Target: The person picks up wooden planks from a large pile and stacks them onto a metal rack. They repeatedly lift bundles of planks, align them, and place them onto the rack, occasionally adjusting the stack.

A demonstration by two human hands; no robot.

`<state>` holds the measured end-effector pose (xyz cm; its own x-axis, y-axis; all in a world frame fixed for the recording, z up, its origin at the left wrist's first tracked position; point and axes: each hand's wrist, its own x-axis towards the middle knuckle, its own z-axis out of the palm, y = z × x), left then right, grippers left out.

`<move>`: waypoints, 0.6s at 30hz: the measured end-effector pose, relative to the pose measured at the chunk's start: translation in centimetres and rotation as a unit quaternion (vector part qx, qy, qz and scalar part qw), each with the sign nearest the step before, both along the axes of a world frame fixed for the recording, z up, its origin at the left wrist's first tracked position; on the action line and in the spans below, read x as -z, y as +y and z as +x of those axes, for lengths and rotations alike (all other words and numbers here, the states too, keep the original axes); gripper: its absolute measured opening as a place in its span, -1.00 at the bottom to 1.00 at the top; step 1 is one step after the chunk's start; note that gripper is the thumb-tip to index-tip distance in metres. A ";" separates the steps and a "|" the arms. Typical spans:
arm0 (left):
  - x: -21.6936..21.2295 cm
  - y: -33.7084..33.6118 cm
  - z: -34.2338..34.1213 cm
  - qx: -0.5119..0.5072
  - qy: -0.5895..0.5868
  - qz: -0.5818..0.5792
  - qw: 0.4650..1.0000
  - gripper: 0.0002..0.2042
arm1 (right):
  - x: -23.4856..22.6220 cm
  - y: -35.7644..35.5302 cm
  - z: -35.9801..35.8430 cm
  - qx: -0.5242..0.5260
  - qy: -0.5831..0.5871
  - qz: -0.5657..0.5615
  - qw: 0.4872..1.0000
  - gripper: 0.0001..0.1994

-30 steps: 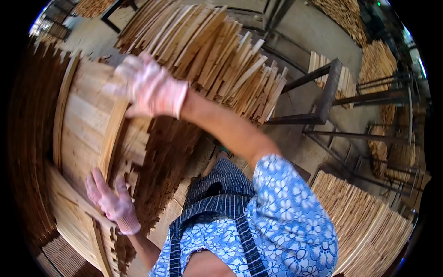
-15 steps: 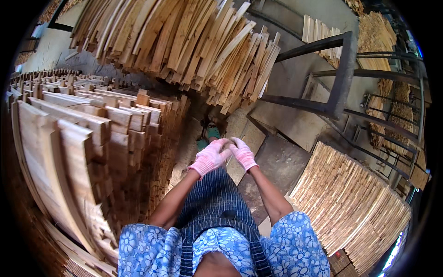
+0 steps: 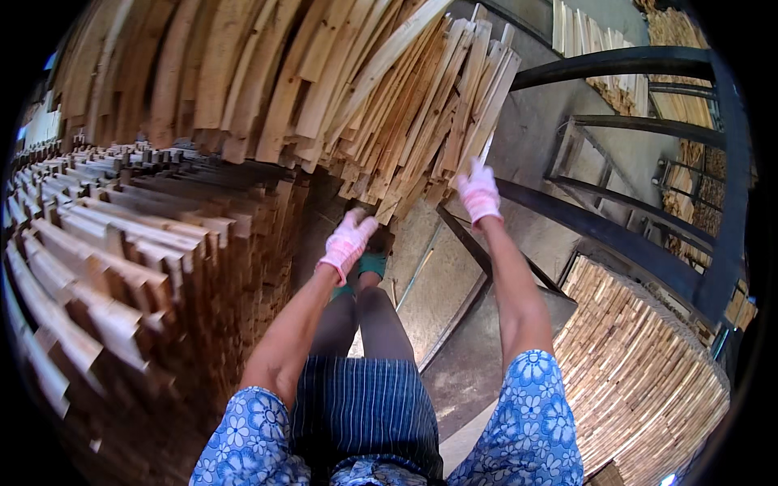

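My left hand (image 3: 350, 240), in a pink and white knitted glove, is stretched out just short of the near ends of a big stack of wooden strips (image 3: 405, 121). Its fingers are slightly bent and hold nothing I can see. Further right, my right hand (image 3: 478, 193), gloved alike, is raised with its fingers apart at the stack's right-hand corner. Whether its fingertips touch the outermost strip I cannot tell. The strips are pale, long and narrow, and their ends stick out unevenly.
Tall rows of wooden boards (image 3: 138, 251) stand close on my left. A dark metal frame (image 3: 721, 186) rises at the right, its lower bar near my right hand. A neat block of strips (image 3: 640, 364) lies at lower right. My green shoes (image 3: 372, 265) stand on the floor below the left hand.
My hands were together in front of my body. They have parted and reached forward, the right one further out to the right. The strip stack and metal frame now look nearer.
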<state>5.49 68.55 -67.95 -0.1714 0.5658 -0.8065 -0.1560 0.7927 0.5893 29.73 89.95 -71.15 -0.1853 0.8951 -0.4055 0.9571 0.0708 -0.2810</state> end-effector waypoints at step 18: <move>12.9 5.5 10.4 0.415 0.179 -0.043 0.891 -0.40 | 11.1 8.6 -0.3 0.262 0.003 -0.084 0.961 0.30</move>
